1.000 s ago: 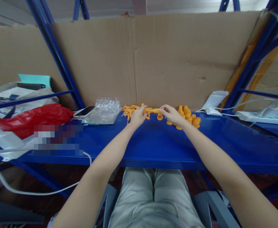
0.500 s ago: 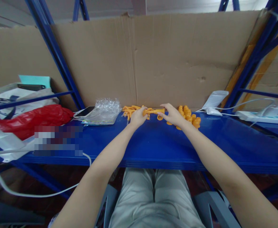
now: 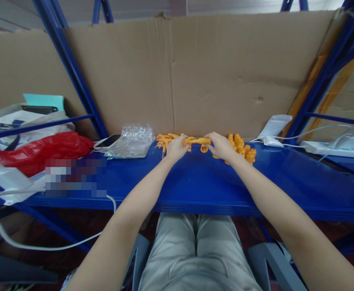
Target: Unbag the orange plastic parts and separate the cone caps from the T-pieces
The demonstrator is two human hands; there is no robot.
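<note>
Both my hands meet at the back of a blue shelf (image 3: 195,182). Between them I hold a short orange plastic rod piece (image 3: 200,141) level over the shelf. My left hand (image 3: 176,148) is closed on its left end and my right hand (image 3: 222,145) is closed on its right end. A loose orange ring (image 3: 204,149) lies just below the rod. A heap of long orange pieces (image 3: 164,140) lies left of my left hand. A heap of orange rings (image 3: 242,147) lies right of my right hand.
A cardboard sheet (image 3: 195,72) backs the shelf. A clear crinkled plastic bag (image 3: 133,141) and a phone (image 3: 108,141) lie left of the orange parts, then a red bag (image 3: 40,151). A white pouch (image 3: 273,127), cables and a power strip (image 3: 334,148) lie at the right.
My right hand has closed round the right end of the orange rod, after a moment with its fingers more spread. Both hands stay in place.
</note>
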